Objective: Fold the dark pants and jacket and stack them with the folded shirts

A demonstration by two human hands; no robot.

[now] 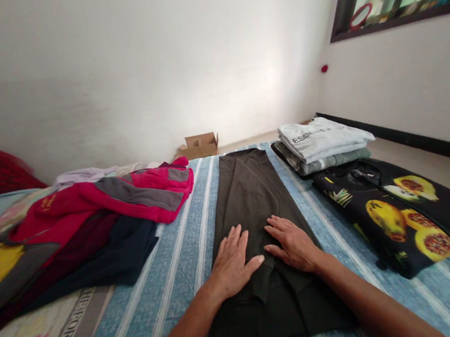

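Observation:
A dark grey-black garment (247, 187) lies lengthwise in front of me, laid in a long narrow shape with overlapping layers; its exact kind is unclear. My left hand (235, 264) rests flat on its left side, fingers spread and thumb pointing inward. On the right side of the same cloth, my right hand (291, 243) is pressed down flat with its fingers apart. Neither hand grasps anything. Creases run down the fabric beyond my fingertips. Near me, the lower end shows a loose flap and a straight hem.
Under everything is a blue striped sheet (179, 270). Left of me is a heap with a pink-and-grey jacket (131, 194). On the right are a folded fruit-print black garment (398, 209) and a stack topped by a white shirt (322, 139). A cardboard box (201, 147) stands by the wall.

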